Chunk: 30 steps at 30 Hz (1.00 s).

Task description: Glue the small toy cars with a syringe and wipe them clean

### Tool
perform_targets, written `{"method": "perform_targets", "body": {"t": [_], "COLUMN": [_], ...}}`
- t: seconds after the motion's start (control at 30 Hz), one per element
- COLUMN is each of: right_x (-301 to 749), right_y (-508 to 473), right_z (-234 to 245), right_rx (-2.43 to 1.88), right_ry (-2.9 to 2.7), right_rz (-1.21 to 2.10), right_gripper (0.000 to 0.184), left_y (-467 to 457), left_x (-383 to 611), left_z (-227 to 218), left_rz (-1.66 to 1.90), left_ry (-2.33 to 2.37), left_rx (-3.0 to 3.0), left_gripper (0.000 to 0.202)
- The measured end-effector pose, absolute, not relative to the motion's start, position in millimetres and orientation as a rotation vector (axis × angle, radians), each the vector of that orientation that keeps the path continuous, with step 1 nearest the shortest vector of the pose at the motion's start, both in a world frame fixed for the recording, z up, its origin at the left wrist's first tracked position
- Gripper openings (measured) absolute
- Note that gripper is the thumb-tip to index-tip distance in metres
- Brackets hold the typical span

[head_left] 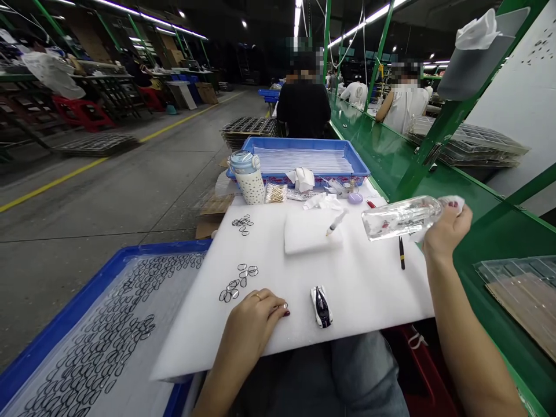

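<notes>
My right hand grips a clear plastic bottle by its neck end, with white tissue bunched there. The bottle is tilted almost level above the right side of the white foam-covered tabletop. At the near edge, my left hand rests with thumb and fingers pinched together. Something thin shows at its fingertips, too small to make out. Thin black oval rings lie just beyond this hand, with another small group farther back. A small black-and-white device lies between my hands.
A syringe lies on a white foam block; tweezers are to the right. A patterned cup, cotton swabs and a blue tray stand behind. Left, a blue-rimmed tray holds many rings. Green frame post at right.
</notes>
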State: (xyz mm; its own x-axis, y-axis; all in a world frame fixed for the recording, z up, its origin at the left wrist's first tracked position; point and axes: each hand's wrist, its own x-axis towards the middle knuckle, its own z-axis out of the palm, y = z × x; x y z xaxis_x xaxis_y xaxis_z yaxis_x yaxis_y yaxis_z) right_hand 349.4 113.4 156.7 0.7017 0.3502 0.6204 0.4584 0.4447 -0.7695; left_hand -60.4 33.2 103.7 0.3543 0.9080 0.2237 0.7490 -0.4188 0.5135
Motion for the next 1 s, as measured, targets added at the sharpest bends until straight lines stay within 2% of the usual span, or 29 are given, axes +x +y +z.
{"method": "perform_targets", "body": {"t": [0.13, 0.2, 0.3, 0.37, 0.57, 0.63, 0.73, 0.8, 0.87, 1.0], "right_x": [323, 310, 304, 309, 305, 277, 218, 183, 159, 139], "right_y": [114, 119, 128, 129, 88, 61, 22, 6, 2, 9], "right_z": [175, 181, 194, 206, 224, 209, 174, 152, 137, 128], "right_rx": [-1.386, -1.447, -1.408, -1.278, -0.907, -0.851, -1.152, -1.182, -1.054, -0.893], "right_ry": [-1.442, -1.638, -1.510, -1.341, -0.890, -0.927, -1.276, -1.581, -1.703, -1.692], "right_rz": [-0.482, -0.484, -0.365, -0.355, -0.672, -0.548, -0.012, 0.237, 0.339, 0.285], "right_gripper": [0.039, 0.035, 0.022, 0.015, 0.019, 0.017, 0.014, 0.010, 0.008, 0.013], "left_y": [37, 36, 32, 27, 21, 22, 22, 22, 21, 20], "left_x": [-59, -57, -47, -34, 0, 2, 1, 0, -1, 0], "left_z": [114, 117, 118, 117, 102, 99, 97, 96, 96, 96], "left_rz": [0.635, 0.705, 0.909, 1.012, 1.144, 1.171, 1.162, 1.161, 1.170, 1.176], "left_ry": [1.523, 1.534, 1.402, 1.228, 0.784, 0.743, 0.726, 0.723, 0.722, 0.723], "left_rx": [2.244, 2.138, 1.808, 1.505, 0.675, 0.580, 0.549, 0.543, 0.538, 0.511], "left_gripper": [0.016, 0.014, 0.012, 0.018, 0.033, 0.033, 0.030, 0.029, 0.029, 0.030]}}
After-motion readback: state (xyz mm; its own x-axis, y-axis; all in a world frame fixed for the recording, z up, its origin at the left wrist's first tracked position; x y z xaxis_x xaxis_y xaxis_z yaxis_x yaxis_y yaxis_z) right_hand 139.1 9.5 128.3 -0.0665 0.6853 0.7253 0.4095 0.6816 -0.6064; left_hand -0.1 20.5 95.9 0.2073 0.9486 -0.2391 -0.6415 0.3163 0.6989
